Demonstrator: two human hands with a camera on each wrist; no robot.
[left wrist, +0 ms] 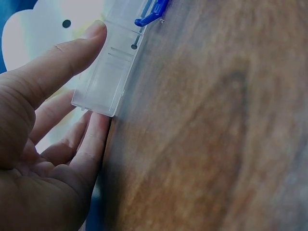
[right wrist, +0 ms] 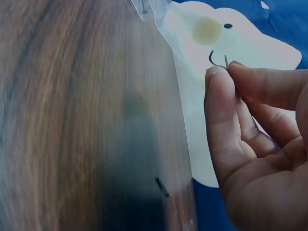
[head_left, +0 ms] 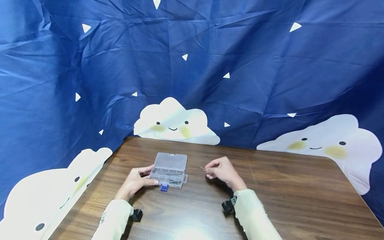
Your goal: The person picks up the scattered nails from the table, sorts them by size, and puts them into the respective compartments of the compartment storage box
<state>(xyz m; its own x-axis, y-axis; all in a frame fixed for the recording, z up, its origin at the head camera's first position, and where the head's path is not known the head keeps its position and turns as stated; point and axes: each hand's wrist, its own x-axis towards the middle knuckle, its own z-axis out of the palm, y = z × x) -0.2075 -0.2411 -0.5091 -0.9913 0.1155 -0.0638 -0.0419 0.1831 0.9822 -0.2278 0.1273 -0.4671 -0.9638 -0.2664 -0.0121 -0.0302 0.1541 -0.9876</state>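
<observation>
A clear plastic compartment box lies on the table with its lid raised at the back and a blue latch at the front. Several nails lie in its compartments. My left hand grips the box's left end, thumb at the front and fingers round the far side. To the right of the box, my right hand pinches a thin nail between thumb and forefinger. Most of that nail is hidden by the fingertips.
The brown wooden table bears the box. Blue cloth with white clouds hangs behind and beside it. A short dark mark or small object shows on the table in the right wrist view; I cannot tell which.
</observation>
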